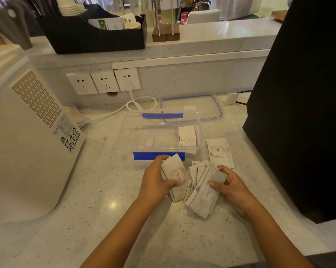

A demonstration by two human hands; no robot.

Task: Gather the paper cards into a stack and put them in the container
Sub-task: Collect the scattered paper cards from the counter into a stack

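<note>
My left hand point(155, 180) grips a small stack of white paper cards point(173, 171) printed "love", held just in front of the clear plastic container point(132, 132). My right hand point(232, 186) pinches the top card of a fanned pile of cards point(199, 190) lying on the counter. Another few "love" cards point(219, 151) lie flat to the right of the container. The container has blue clips and is open, with one white card point(187, 138) inside at its right end.
The container's clear lid point(192, 107) with a blue seal lies behind it. A large white appliance point(28, 142) stands at the left, a black box point(302, 113) at the right. Wall sockets and a white cable point(136, 103) are at the back. A black organiser point(93, 37) sits on the raised ledge.
</note>
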